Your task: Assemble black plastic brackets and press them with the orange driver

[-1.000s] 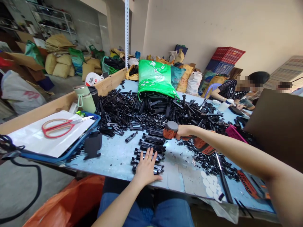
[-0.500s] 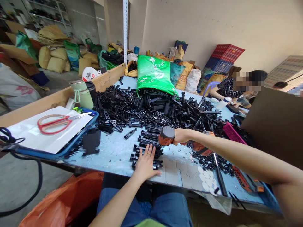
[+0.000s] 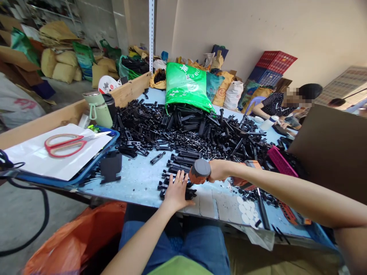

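My left hand (image 3: 176, 193) lies flat with its fingers spread over the near end of a row of black plastic parts (image 3: 180, 163), laid side by side on the blue tabletop. Gripped in my right hand (image 3: 219, 170) is an orange and grey cordless drill (image 3: 200, 171). Its rounded back end faces me, over the row just beyond my left fingertips. The drill's tip is hidden. Behind the row spreads a large heap of loose black parts (image 3: 143, 122), with small screws (image 3: 195, 142) piled in its middle.
Red-handled scissors (image 3: 65, 145) rest on white paper over a blue tray (image 3: 86, 176). A green bag (image 3: 187, 86) stands behind the heap. White discs (image 3: 247, 210) lie near the front edge at right, by a brown board (image 3: 329, 149). Another person (image 3: 275, 107) sits across the table.
My right hand has brought the drill a little nearer to me along the row. My left hand stays on the parts. The whole view has shifted slightly.
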The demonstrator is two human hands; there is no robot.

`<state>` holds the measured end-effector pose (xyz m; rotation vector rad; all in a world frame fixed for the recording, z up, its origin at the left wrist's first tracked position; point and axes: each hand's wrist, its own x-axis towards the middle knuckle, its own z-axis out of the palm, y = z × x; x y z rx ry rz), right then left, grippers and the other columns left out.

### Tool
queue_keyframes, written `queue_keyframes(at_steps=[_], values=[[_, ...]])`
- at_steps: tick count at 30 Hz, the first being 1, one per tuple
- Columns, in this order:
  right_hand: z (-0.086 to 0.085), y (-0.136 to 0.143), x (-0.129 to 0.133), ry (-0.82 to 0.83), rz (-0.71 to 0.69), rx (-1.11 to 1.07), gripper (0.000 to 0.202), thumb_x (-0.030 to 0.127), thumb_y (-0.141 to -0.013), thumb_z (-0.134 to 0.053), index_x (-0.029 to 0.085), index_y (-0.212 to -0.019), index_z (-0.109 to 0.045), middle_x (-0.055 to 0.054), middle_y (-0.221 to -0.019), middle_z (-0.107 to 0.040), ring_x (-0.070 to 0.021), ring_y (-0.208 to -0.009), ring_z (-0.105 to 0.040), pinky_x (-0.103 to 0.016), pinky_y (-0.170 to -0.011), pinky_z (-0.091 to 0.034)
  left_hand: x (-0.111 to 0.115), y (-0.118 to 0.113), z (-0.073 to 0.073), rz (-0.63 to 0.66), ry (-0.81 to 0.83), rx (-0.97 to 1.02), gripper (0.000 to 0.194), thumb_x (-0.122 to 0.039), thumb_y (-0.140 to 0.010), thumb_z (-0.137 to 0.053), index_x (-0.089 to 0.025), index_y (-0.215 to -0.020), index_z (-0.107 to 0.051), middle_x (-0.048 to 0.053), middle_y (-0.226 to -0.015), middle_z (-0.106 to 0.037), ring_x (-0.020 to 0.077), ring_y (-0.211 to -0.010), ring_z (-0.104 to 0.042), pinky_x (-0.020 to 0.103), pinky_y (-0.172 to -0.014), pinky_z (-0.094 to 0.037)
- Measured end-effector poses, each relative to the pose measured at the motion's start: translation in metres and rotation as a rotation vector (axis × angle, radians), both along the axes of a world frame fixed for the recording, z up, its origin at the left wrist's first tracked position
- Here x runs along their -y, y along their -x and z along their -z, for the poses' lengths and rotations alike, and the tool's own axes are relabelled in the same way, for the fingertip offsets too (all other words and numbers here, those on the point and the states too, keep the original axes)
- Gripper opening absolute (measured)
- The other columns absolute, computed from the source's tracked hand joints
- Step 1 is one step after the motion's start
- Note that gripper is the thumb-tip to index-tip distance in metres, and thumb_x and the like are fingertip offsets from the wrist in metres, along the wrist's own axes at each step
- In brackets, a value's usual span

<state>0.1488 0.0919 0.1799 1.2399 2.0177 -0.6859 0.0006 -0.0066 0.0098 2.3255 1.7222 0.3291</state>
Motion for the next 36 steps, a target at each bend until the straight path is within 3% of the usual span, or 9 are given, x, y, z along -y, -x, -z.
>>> queue_keyframes(at_steps=[6,10,14,20,24,27,31,33,36], values=[[-0.011,-0.001,0.023,-0.189,-0.132,0.048,0.023,0.03,-0.057,-0.06,0.016,-0.073,-0.067,-0.005,-0.064,-0.063,-0.0194,-0.058,-0.06,-0.024,-0.05,-0.041,0.002,0.0,0.0,-0.005,-0.043,-0.017,0.11,-0.077,-0.053,-0.054,-0.013,-0.138,-0.026,0.017,-0.148,-0.018,0.0349,-0.136,-0.002,0.054,-0.107,-0.003],[-0.011,0.003,0.04,-0.134,-0.162,0.065,0.022,0.032,-0.057,-0.06,0.016,-0.07,-0.067,-0.005,-0.062,-0.063,-0.02,-0.061,-0.061,-0.024,-0.053,-0.042,0.002,0.0,0.004,0.0,-0.081,-0.003,0.102,-0.074,-0.058,-0.054,-0.016,-0.139,-0.028,0.015,-0.148,-0.017,0.0338,-0.137,-0.004,0.053,-0.108,-0.004],[0.0,0.002,0.045,-0.113,-0.145,0.042,0.024,0.03,-0.055,-0.06,0.015,-0.072,-0.066,-0.005,-0.062,-0.063,-0.0201,-0.06,-0.06,-0.025,-0.051,-0.043,0.003,-0.001,0.005,-0.002,-0.074,-0.014,0.102,-0.073,-0.059,-0.053,-0.018,-0.139,-0.026,0.014,-0.149,-0.016,0.0343,-0.137,-0.003,0.054,-0.107,-0.004],[0.016,-0.04,0.042,0.139,0.182,-0.225,0.024,0.02,-0.056,-0.059,0.015,-0.079,-0.063,0.002,-0.051,-0.054,-0.0138,-0.046,-0.054,-0.021,-0.041,-0.041,0.002,-0.002,0.003,-0.006,-0.061,-0.079,0.106,-0.074,-0.062,-0.048,-0.012,-0.142,-0.018,0.016,-0.149,-0.015,0.0321,-0.137,-0.001,0.053,-0.108,-0.002],[0.02,-0.085,0.044,0.174,0.421,-0.497,0.019,0.017,-0.059,-0.061,0.014,-0.077,-0.06,0.004,-0.045,-0.051,-0.0116,-0.042,-0.051,-0.019,-0.039,-0.04,0.0,-0.002,0.003,0.007,-0.076,-0.106,0.109,-0.076,-0.06,-0.049,-0.011,-0.142,-0.018,0.016,-0.148,-0.015,0.0345,-0.136,-0.004,0.055,-0.106,-0.002],[0.018,-0.127,0.044,0.06,0.596,-0.665,0.024,0.016,-0.058,-0.065,0.014,-0.081,-0.059,0.004,-0.05,-0.055,-0.0104,-0.044,-0.051,-0.019,-0.041,-0.041,0.002,0.002,0.003,0.069,-0.169,-0.055,0.095,-0.071,-0.066,-0.051,-0.013,-0.139,-0.028,0.017,-0.146,-0.022,0.0361,-0.135,-0.011,0.057,-0.105,-0.007],[0.015,-0.199,0.034,-0.182,0.897,-0.708,0.022,0.021,-0.061,-0.068,0.013,-0.079,-0.059,0.003,-0.048,-0.054,-0.0092,-0.039,-0.047,-0.019,-0.038,-0.038,0.009,0.007,0.006,0.241,-0.306,0.099,0.034,-0.042,-0.086,-0.045,-0.022,-0.109,-0.06,0.01,-0.128,-0.049,0.0286,-0.124,-0.036,0.048,-0.102,-0.026],[0.015,-0.239,0.028,-0.326,1.09,-0.663,0.023,0.023,-0.061,-0.07,0.012,-0.079,-0.059,0.001,-0.047,-0.054,-0.0098,-0.038,-0.047,-0.02,-0.037,-0.038,0.012,0.008,0.009,0.26,-0.317,0.169,0.026,-0.035,-0.088,-0.044,-0.022,-0.098,-0.064,0.009,-0.111,-0.058,0.0252,-0.11,-0.048,0.043,-0.093,-0.036],[0.017,-0.289,0.021,-0.504,1.293,-0.585,0.024,0.021,-0.062,-0.071,0.011,-0.081,-0.058,0.0,-0.047,-0.055,-0.011,-0.039,-0.048,-0.022,-0.038,-0.04,0.012,0.008,0.011,0.268,-0.289,0.224,0.023,-0.032,-0.088,-0.046,-0.02,-0.098,-0.063,0.008,-0.096,-0.06,0.0227,-0.095,-0.053,0.039,-0.081,-0.042]])
